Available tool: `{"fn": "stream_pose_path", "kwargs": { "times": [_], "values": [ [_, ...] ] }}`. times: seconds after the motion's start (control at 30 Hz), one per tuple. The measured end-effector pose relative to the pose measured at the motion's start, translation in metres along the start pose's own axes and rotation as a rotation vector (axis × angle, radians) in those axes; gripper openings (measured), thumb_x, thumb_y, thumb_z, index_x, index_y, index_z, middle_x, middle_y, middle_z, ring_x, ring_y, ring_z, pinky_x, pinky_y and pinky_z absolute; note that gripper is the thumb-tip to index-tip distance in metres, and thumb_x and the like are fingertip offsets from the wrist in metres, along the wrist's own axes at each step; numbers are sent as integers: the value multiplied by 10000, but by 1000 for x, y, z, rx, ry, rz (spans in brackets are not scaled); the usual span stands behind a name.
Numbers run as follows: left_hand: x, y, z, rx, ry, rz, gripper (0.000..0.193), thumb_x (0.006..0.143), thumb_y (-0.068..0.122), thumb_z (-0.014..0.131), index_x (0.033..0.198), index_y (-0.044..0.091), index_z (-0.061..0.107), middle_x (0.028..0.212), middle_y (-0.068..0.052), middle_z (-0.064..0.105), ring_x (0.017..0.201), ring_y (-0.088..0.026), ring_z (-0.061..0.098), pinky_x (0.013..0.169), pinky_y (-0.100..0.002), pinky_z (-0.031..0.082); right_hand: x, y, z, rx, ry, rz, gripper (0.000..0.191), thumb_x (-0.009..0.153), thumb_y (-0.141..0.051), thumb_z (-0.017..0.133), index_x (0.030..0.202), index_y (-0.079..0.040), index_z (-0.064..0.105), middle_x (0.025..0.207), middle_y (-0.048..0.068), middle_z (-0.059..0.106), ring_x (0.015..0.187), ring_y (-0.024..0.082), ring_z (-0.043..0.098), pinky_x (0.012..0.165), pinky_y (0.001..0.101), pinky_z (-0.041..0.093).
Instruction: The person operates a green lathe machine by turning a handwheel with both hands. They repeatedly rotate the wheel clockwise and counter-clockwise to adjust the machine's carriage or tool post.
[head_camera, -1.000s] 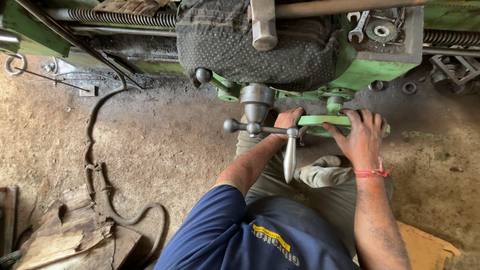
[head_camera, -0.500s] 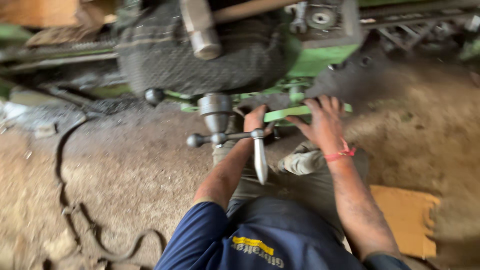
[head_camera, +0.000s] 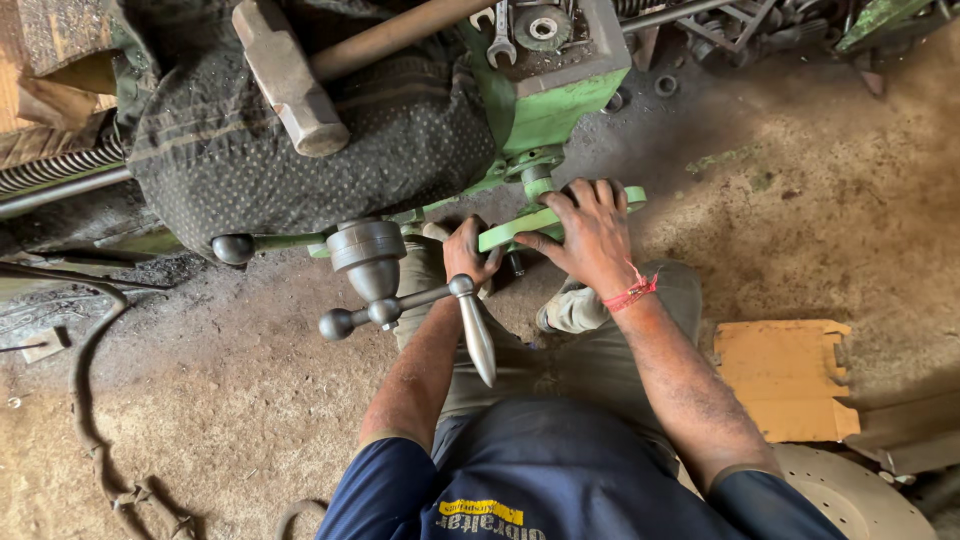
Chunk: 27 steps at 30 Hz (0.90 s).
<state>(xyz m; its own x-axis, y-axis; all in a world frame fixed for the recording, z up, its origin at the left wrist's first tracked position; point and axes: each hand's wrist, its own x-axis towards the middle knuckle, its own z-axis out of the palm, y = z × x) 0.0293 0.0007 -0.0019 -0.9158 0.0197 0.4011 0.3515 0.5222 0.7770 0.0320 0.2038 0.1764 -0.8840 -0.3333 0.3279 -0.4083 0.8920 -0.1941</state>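
Gripping green handwheel (head_camera: 545, 222), both hands

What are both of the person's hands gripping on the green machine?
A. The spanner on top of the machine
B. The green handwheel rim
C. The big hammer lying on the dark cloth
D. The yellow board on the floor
B: the left hand and right hand both close on the green handwheel, while the hammer lies untouched on the dark cloth.
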Motion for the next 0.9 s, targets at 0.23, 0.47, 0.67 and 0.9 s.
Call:
{"fn": "stream_pose_path", "kwargs": {
  "times": [0.23,0.47,0.67,0.9],
  "values": [
    [-2,-5,2,25,4,3,355,732,182,779,943,47,526,798,-176,612,743,-423,634,640,-475,505,1,-2,-1,5,6,-8,640,796,-677,785,1103,-115,770,1027,91,586,1048,326,515,1040,521,380],
    [-3,-7,3,9,4,0,357,720,161,774,944,49,519,805,-176,612,755,-428,635,647,-476,509,0,-4,0,-8,18,-13,637,794,-681,782,1089,-115,768,1043,89,592,1056,323,521,1047,522,376],
    [-3,-6,2,11,19,-3,366,704,147,766,943,40,510,798,-178,605,736,-428,630,644,-474,511,1,-5,1,-10,18,-16,645,788,-687,784,1082,-113,768,1043,91,590,1055,321,518,1057,528,371],
    [-2,-7,3,11,31,-9,352,704,149,765,919,44,507,793,-173,609,729,-423,633,640,-462,519,1,-5,1,-1,19,-15,642,791,-682,788,1086,-112,770,1046,90,588,1061,319,513,1060,521,362]
  ]
}}
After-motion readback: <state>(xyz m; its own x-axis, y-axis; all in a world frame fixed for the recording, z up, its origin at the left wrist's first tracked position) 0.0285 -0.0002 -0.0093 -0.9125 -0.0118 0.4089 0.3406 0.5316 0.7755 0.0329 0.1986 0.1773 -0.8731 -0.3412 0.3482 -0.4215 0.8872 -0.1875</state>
